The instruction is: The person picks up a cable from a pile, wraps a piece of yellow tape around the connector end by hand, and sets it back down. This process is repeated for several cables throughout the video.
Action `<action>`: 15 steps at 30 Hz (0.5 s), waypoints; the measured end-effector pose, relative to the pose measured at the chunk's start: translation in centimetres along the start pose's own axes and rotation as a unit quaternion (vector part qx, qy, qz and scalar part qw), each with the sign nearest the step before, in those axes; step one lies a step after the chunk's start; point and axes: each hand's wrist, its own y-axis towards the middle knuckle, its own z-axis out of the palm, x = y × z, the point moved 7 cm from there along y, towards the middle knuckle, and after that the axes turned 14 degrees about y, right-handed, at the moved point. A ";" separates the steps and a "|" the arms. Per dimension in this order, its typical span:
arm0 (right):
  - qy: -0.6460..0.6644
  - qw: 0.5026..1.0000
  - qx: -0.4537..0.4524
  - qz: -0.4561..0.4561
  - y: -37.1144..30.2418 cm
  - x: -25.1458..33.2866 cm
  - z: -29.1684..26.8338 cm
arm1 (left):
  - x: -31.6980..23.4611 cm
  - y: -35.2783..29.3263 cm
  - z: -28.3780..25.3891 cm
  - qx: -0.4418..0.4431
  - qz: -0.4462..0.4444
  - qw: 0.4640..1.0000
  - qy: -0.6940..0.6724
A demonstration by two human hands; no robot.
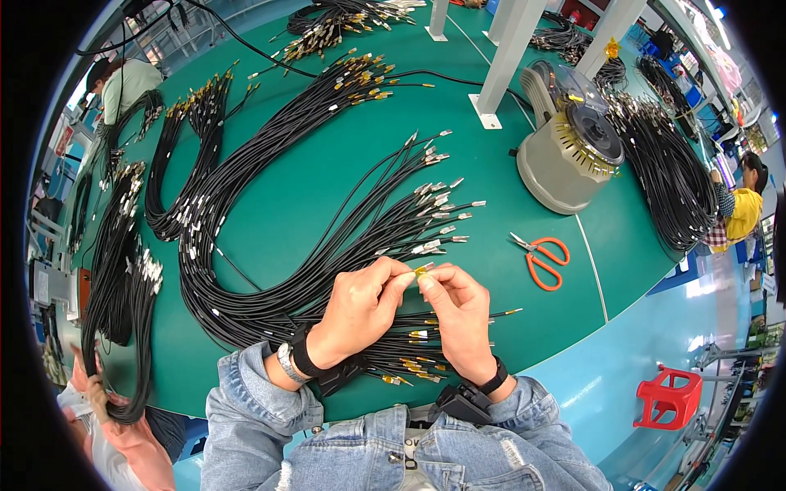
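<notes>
Green worktop [311, 196] carries loops of black cable across most of its surface, many ends capped with silver or gold-coloured metal tips. At the near edge, a person in a denim jacket brings both hands together over a bundle of black cables [327, 270]. The left hand [360, 307] is closed, thumb and forefinger pinching a small yellow piece [423, 269] at a cable end. The right hand [460, 315] meets it from the other side, its fingertips also pinched on the same yellow piece, so the piece sits between the two hands, just above the worktop. Each wrist wears a dark band. Beneath the hands lies a cluster of cable ends with gold-coloured tips [413, 360], near the worktop's front edge. Orange-handled scissors [540, 258] lie to the right of the hands, well apart from them. Beyond the scissors stands a grey round machine with a clear lid [569, 147]. A red plastic stool [667, 397] stands on the blue floor at right. Other people work at the left and right edges of the scene.
</notes>
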 end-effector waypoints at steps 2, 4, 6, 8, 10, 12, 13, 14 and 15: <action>-0.005 1.000 -0.002 -0.016 0.0 0.1 0.0 | 0.1 0.1 0.3 0.029 -0.021 0.999 -0.021; -0.009 1.000 -0.003 -0.024 0.0 0.2 0.0 | 0.4 0.0 0.5 0.032 -0.022 0.999 -0.031; -0.015 0.999 0.000 -0.029 0.0 0.2 0.0 | 0.7 0.0 0.7 0.036 -0.025 0.998 -0.048; -0.018 0.999 0.002 -0.031 0.0 0.3 0.0 | 0.9 0.0 0.7 0.050 -0.037 0.996 -0.070; -0.028 0.999 0.005 -0.042 0.0 0.5 0.1 | 1.1 0.0 0.9 0.079 -0.058 0.989 -0.115; -0.033 0.998 0.006 -0.048 0.0 0.5 0.1 | 1.5 0.1 1.0 0.108 -0.078 0.980 -0.148; -0.033 0.998 0.009 -0.053 0.0 0.6 0.2 | 1.7 0.1 1.2 0.137 -0.098 0.969 -0.181; -0.033 0.998 0.011 -0.057 0.0 0.6 0.1 | 1.9 0.0 1.5 0.165 -0.119 0.956 -0.213; -0.033 0.997 0.013 -0.062 -0.1 0.6 0.2 | 1.8 0.2 1.3 0.165 -0.119 0.956 -0.213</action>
